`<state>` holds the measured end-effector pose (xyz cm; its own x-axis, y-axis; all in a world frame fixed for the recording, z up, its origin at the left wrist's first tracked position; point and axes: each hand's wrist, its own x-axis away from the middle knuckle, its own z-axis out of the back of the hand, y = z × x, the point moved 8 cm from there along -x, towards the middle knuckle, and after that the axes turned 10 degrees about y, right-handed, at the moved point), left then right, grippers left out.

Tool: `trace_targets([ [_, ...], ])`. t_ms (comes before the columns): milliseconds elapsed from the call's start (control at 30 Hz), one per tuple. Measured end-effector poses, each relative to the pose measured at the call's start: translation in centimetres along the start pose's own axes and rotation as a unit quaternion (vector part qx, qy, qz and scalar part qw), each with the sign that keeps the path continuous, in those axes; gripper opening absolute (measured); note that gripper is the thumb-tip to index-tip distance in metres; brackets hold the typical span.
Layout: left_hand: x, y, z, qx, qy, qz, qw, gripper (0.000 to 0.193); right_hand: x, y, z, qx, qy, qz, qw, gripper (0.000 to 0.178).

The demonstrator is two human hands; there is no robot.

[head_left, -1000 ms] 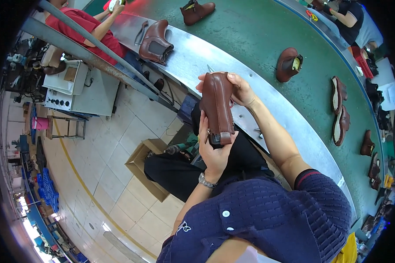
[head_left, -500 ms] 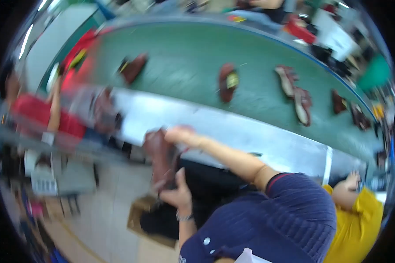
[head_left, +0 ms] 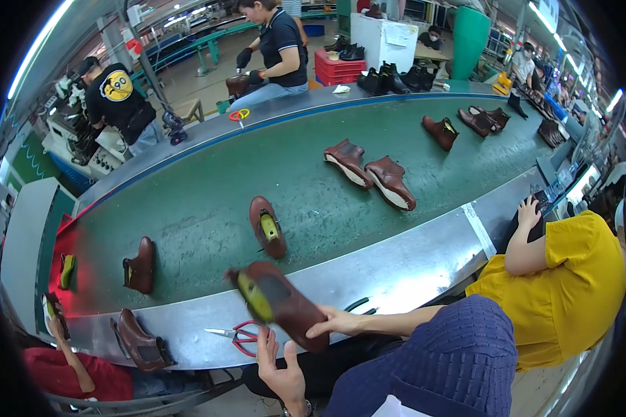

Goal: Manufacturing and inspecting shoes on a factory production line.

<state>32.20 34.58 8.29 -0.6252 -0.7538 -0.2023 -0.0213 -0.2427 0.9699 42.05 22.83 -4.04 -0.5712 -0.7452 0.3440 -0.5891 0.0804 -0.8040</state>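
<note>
My right hand [head_left: 335, 323] grips a brown ankle boot [head_left: 295, 309] by its toe end. The boot is tilted over the metal ledge, its blurred opening toward the upper left, with a yellow-green insert showing inside. Just below it, my left hand [head_left: 283, 373] is open, palm up and fingers spread, holding nothing. Its fingertips are close to the boot; whether they touch it I cannot tell. Red-handled scissors [head_left: 245, 338] lie on the ledge beside my left fingers. A dark-handled tool [head_left: 358, 306] rests behind my right wrist.
The green conveyor belt [head_left: 188, 222] carries several brown boots, including a pair [head_left: 368, 174] with pale sole edges. Another pair [head_left: 142, 340] sits on the metal ledge [head_left: 424, 260] to the left. A person in yellow [head_left: 556, 292] is close on my right; one in red [head_left: 76, 372] on my left.
The view has swung up and around. The boot has turned so its opening faces upper left. My left hand, earlier at the boot's lower end, is now open below it; my right still grips it.
</note>
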Motion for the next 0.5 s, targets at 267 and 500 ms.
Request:
trace_targets([
  [267, 1.7, -7.4, 1.4, -0.029, -0.033, 0.103, 0.994, 0.036, -4.7, -7.8, 13.1, 0.018, 0.28, 0.07, 0.957, 0.055],
  [500, 4.4, -7.9, 2.8, -0.171, -0.051, 0.248, 0.952, 0.035, -9.5, -14.0, 19.9, 0.275, 0.436, 0.044, 0.855, 0.08],
])
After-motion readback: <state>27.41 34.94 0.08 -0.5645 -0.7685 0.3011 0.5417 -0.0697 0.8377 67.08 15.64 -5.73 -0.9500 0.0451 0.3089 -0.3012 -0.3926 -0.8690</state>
